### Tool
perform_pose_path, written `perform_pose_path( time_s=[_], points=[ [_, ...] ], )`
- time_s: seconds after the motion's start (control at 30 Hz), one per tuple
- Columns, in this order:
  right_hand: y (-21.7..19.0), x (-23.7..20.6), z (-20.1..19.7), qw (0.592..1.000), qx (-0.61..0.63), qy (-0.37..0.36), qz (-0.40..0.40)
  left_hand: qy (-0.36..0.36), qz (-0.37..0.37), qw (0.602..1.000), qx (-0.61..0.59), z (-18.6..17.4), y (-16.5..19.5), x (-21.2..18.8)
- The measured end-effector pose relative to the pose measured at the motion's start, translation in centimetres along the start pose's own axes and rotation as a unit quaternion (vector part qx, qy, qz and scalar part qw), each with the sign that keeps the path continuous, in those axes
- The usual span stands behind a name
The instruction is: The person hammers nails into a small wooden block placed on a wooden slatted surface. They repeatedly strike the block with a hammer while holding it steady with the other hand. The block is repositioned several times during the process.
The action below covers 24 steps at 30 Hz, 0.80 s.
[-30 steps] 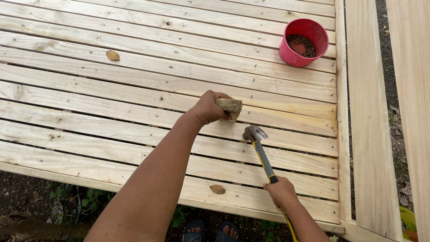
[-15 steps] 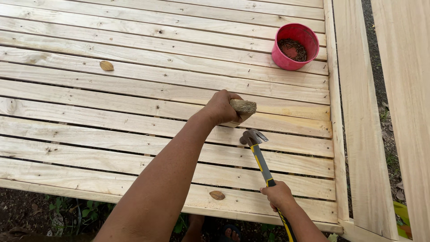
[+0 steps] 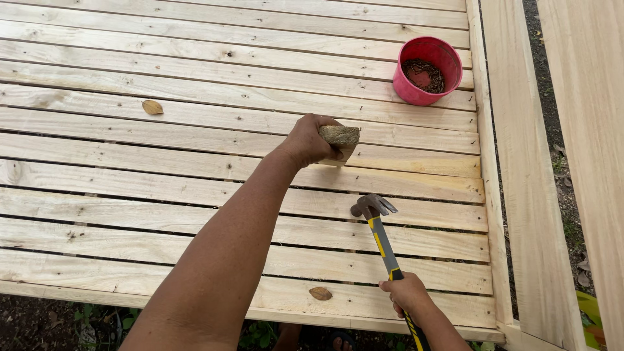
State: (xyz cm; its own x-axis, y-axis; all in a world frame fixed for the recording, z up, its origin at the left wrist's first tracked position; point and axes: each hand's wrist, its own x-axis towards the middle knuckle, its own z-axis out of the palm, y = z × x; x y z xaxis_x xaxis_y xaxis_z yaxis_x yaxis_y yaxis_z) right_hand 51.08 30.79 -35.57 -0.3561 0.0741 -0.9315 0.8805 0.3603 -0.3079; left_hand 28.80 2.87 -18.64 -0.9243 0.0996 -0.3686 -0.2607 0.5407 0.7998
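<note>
Nailing of slats point(image 3: 195, 169) looks underway: left hand point(image 3: 309, 140) clasps a wood block point(image 3: 339, 140), perhaps a spacer, at 12 o'clock of the claw hammer point(image 3: 377, 227), gripped by right hand point(image 3: 406, 296); striking needs steady aim.

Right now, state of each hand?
Left hand: closed around a small wooden block, pressed on the slatted deck.
Right hand: closed on the claw hammer handle.

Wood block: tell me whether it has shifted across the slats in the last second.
Yes. Measured against the brown leaf by the near edge, the wood block in the left hand sits farther up the slats, away from the person.
</note>
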Motion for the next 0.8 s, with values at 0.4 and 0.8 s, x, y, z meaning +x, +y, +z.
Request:
perform_pose_path(
  time_s=[0.4,0.8],
  points=[
    [-3.5,-4.4,0.2,0.997,0.031,0.045,-0.052,0.028,-0.001,1.0,-0.008,0.5,-3.0,1.9],
    [-13.5,-12.0,-2.1,0.94,0.054,0.076,-0.328,-0.001,-0.03,1.0,-0.002,0.0,-1.9,2.3]
  ],
)
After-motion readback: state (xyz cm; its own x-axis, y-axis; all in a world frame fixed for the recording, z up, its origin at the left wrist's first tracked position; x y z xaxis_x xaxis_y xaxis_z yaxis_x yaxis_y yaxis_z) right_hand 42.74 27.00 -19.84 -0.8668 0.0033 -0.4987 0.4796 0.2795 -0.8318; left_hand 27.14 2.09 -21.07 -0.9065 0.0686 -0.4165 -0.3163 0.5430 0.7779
